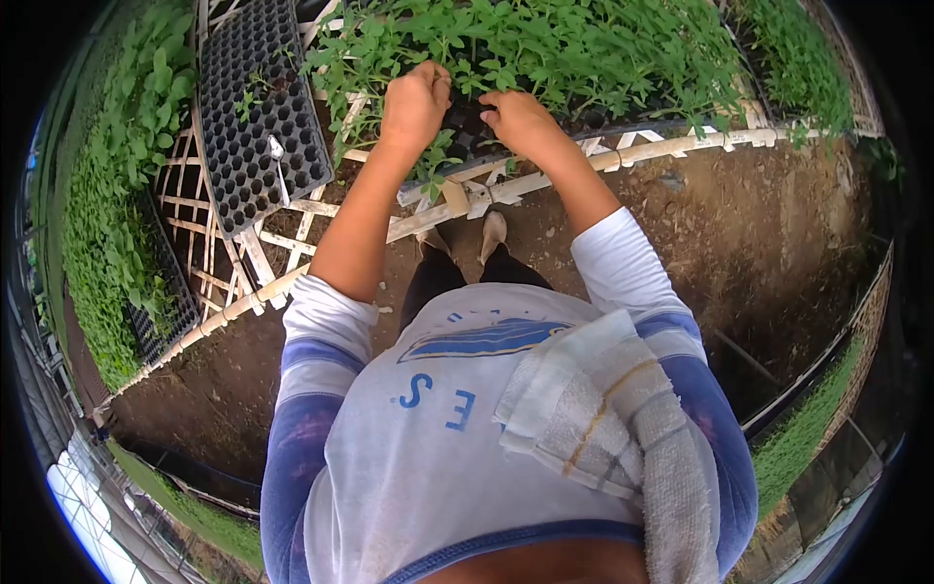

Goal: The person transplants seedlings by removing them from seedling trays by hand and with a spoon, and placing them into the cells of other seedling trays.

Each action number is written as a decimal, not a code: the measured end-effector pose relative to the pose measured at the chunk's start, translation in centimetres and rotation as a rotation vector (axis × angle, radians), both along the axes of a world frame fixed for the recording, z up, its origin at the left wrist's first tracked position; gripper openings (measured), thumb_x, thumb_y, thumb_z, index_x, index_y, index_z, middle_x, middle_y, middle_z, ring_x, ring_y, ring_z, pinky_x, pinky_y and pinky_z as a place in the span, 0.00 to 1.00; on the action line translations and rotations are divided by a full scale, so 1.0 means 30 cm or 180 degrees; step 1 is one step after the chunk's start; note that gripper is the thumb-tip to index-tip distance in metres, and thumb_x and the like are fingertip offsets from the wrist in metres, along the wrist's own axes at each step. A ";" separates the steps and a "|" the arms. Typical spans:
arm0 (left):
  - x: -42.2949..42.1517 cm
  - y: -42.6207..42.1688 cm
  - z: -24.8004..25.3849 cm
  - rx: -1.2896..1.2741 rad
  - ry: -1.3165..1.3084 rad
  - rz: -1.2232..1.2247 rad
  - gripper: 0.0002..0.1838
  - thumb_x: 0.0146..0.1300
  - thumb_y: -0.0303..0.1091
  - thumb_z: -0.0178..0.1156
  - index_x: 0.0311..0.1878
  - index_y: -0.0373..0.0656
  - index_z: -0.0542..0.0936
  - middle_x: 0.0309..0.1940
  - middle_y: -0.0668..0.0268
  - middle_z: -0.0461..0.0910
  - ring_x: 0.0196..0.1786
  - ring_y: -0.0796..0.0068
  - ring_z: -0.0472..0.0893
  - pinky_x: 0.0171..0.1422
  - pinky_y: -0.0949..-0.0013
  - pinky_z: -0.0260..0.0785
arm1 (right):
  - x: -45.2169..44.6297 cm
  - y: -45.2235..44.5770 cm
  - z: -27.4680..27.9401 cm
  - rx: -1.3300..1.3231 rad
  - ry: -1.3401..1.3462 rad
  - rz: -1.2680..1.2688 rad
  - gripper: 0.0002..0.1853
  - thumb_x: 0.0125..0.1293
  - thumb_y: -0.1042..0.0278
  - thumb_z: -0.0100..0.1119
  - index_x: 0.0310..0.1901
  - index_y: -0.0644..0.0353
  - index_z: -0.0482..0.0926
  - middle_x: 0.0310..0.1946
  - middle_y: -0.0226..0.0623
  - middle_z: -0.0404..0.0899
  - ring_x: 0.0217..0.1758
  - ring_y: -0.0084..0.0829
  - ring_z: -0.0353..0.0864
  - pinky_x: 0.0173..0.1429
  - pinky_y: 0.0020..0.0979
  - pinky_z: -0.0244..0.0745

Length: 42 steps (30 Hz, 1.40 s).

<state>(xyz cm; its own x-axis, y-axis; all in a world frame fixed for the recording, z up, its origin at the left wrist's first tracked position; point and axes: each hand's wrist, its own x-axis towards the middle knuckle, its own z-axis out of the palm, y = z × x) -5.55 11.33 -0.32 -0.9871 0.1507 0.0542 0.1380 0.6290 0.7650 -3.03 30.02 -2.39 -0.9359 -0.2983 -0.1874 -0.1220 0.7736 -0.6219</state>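
Note:
My left hand (pixel 413 109) is closed, its fingertips pressed together among seedling stems at the near edge of the green seedlings (pixel 584 54). What it pinches is hidden by the fingers and leaves. Just to the right, my right hand (pixel 522 123) is bent inward, thumb and forefinger drawn together over a black seedling tray (pixel 467 146). Any small thing between those fingers is too dark to make out. A few seedlings (pixel 435 161) lean over the tray's near edge, below my left hand.
Left of my hands, a black cell tray (pixel 258 107) bears a spoon (pixel 280 167) and a few loose seedlings (pixel 250 97). Both trays rest on a slatted lattice bench (pixel 292 229) with a bamboo front rail (pixel 623 156). More seedlings (pixel 117 195) grow at far left.

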 end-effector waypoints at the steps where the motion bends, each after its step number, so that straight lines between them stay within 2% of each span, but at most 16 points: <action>1: 0.003 0.001 0.000 -0.0095 -0.0077 -0.0032 0.07 0.70 0.27 0.56 0.43 0.32 0.79 0.29 0.59 0.85 0.31 0.75 0.87 0.36 0.72 0.80 | -0.013 -0.005 -0.014 0.0104 0.0026 -0.0048 0.18 0.68 0.65 0.60 0.56 0.63 0.80 0.53 0.53 0.81 0.57 0.51 0.80 0.61 0.45 0.74; 3: 0.005 -0.004 0.000 0.0022 -0.0160 -0.0003 0.07 0.70 0.27 0.56 0.43 0.32 0.79 0.29 0.58 0.85 0.31 0.75 0.87 0.36 0.72 0.80 | -0.048 -0.023 -0.021 0.0200 -0.0074 -0.0031 0.19 0.64 0.63 0.65 0.54 0.64 0.81 0.49 0.55 0.82 0.55 0.52 0.81 0.57 0.45 0.78; 9: 0.008 -0.021 -0.003 0.0405 -0.0338 0.0118 0.07 0.70 0.26 0.55 0.44 0.31 0.78 0.30 0.58 0.85 0.30 0.74 0.87 0.36 0.71 0.80 | -0.082 -0.092 0.061 0.0703 -0.0468 -0.0254 0.18 0.56 0.64 0.74 0.44 0.66 0.85 0.47 0.53 0.83 0.52 0.51 0.83 0.55 0.44 0.80; 13: 0.017 -0.036 0.014 0.0713 -0.0448 0.0219 0.08 0.70 0.25 0.54 0.45 0.31 0.78 0.32 0.57 0.85 0.31 0.73 0.87 0.37 0.71 0.81 | -0.085 -0.115 0.055 0.0737 -0.0338 -0.0207 0.17 0.57 0.62 0.74 0.42 0.67 0.85 0.48 0.52 0.83 0.52 0.51 0.84 0.56 0.45 0.80; 21: 0.057 -0.060 0.082 0.0966 -0.0593 0.0242 0.08 0.70 0.25 0.54 0.46 0.31 0.78 0.34 0.56 0.85 0.34 0.72 0.87 0.39 0.71 0.81 | -0.057 -0.129 0.038 0.0288 0.0145 -0.0413 0.13 0.55 0.66 0.73 0.42 0.59 0.86 0.39 0.53 0.84 0.45 0.51 0.85 0.51 0.43 0.80; 25: 0.106 -0.069 0.119 0.0667 0.0014 0.0036 0.08 0.70 0.25 0.54 0.46 0.31 0.79 0.33 0.57 0.86 0.34 0.72 0.88 0.39 0.71 0.80 | -0.010 -0.140 0.078 0.0102 0.0203 -0.0511 0.14 0.54 0.67 0.73 0.42 0.61 0.86 0.40 0.52 0.84 0.45 0.50 0.85 0.51 0.44 0.79; 27: 0.140 -0.072 0.149 0.0427 0.0411 -0.0064 0.07 0.69 0.25 0.55 0.45 0.31 0.79 0.32 0.57 0.86 0.35 0.72 0.88 0.39 0.71 0.80 | 0.012 -0.142 0.082 -0.0035 0.0853 -0.0364 0.13 0.54 0.70 0.73 0.41 0.62 0.86 0.39 0.50 0.84 0.44 0.51 0.84 0.50 0.44 0.79; 34: 0.225 -0.087 0.250 0.0134 0.0847 0.0017 0.07 0.69 0.25 0.57 0.45 0.33 0.80 0.30 0.56 0.86 0.36 0.70 0.89 0.40 0.71 0.80 | 0.060 -0.166 0.187 -0.0258 0.1186 -0.0407 0.12 0.54 0.72 0.72 0.40 0.63 0.85 0.37 0.46 0.82 0.41 0.49 0.83 0.48 0.44 0.78; 42: 0.297 -0.117 0.402 -0.0099 0.1915 0.0125 0.05 0.66 0.24 0.61 0.44 0.37 0.80 0.33 0.55 0.85 0.32 0.63 0.86 0.36 0.67 0.77 | 0.069 -0.219 0.365 -0.0424 0.1732 -0.0360 0.14 0.55 0.73 0.71 0.44 0.63 0.85 0.39 0.44 0.82 0.40 0.47 0.84 0.47 0.42 0.79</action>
